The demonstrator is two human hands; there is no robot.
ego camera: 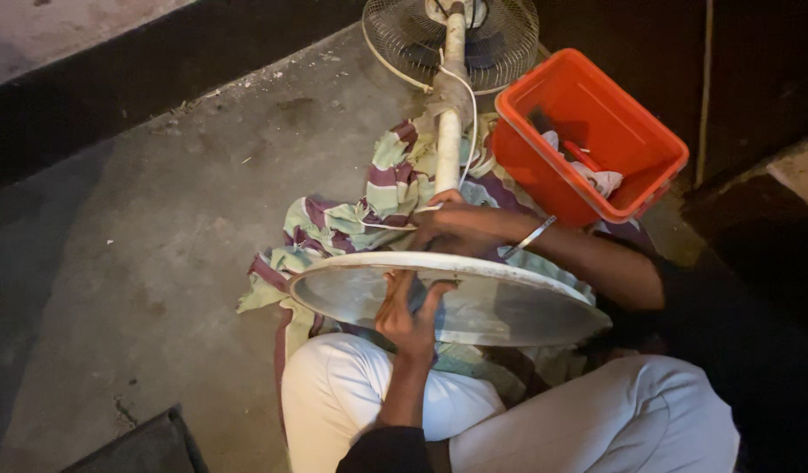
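Note:
A pedestal fan lies on the floor across a striped cloth (pixel 334 229). Its round white base (pixel 518 302) faces me, tipped on edge above my lap. My left hand (pixel 408 317) presses against the underside of the base, fingers curled over something dark that I cannot make out. My right hand (pixel 448 226), with a metal bangle on the wrist, grips the lower end of the white pole (pixel 449 131) behind the base. The wire fan cage (pixel 500 44) lies at the far end.
An orange plastic bin (pixel 597 131) with a rag and small items stands right of the pole. A white cord (pixel 467 105) runs along the pole. Bare concrete floor (pixel 141 263) spreads to the left. A dark object (pixel 141 447) sits at bottom left.

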